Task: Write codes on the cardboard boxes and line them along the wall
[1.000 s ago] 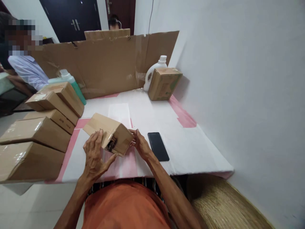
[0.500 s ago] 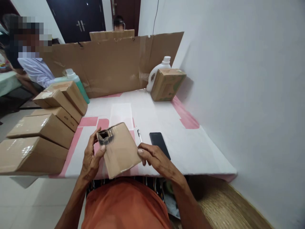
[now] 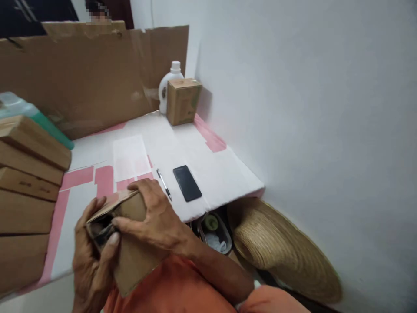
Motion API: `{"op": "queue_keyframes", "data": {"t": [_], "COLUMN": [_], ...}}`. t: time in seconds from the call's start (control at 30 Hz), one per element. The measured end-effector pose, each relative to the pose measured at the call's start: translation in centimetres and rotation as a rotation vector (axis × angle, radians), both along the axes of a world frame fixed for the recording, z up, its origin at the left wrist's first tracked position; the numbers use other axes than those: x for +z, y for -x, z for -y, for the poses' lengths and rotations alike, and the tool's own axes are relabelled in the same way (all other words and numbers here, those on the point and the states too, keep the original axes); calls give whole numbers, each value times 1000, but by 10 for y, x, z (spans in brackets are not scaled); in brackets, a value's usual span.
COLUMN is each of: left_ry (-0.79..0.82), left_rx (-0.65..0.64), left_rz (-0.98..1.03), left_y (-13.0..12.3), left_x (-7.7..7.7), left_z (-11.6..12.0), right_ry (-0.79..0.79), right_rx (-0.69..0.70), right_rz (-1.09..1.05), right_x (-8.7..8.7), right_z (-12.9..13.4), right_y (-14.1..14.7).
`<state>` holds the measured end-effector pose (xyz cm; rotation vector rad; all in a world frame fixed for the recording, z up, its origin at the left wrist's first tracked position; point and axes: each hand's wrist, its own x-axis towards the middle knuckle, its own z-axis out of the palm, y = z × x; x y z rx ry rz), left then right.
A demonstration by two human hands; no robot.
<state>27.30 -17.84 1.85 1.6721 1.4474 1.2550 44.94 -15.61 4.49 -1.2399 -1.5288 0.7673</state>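
Observation:
A small cardboard box (image 3: 140, 256) with a dark, ragged hole at one corner is held tilted at the table's front edge, close to my body. My left hand (image 3: 94, 256) wraps around its left end, the thumb beside the hole. Across the top lies my right hand (image 3: 153, 217), its fingers over the far edge and its thumb at the hole. What is inside the hole is too dark to make out. Right of the box, a pen (image 3: 163, 184) and a black phone (image 3: 187, 183) lie on the white and pink table cover (image 3: 215, 174).
Several cardboard boxes (image 3: 26, 213) line the left side, with a green bottle (image 3: 48, 128) behind them. A white jug (image 3: 169, 78) and a carton (image 3: 184, 102) stand at the back right. A cardboard panel (image 3: 81, 78) borders the far edge. A straw hat (image 3: 280, 248) and a bin (image 3: 216, 234) are below, right.
My view has swung to the right. The box has come nearer my body and turned. My right hand has moved from its lower right corner onto its top, by the hole.

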Motion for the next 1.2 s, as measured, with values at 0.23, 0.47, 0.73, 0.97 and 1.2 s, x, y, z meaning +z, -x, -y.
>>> {"op": "queue_keyframes", "data": {"t": [0.23, 0.47, 0.73, 0.97, 1.2], "left_ry": [62, -24, -34, 62, 1], "left_rx": [108, 116, 81, -35, -27], "left_rz": [-91, -80, -30, 50, 25], "left_y": [7, -14, -7, 1, -4], "left_x": [19, 21, 11, 6, 4], "left_z": [-1, -2, -11, -8, -8], "right_ry": [-16, 189, 565, 432, 85], "right_rx": [14, -63, -322, -281, 77], "right_rz": [-31, -375, 239, -71, -692], "right_x": [-6, -49, -130, -106, -6], "right_z": [-6, -24, -37, -41, 4], "right_y": [22, -31, -64, -70, -39]}}
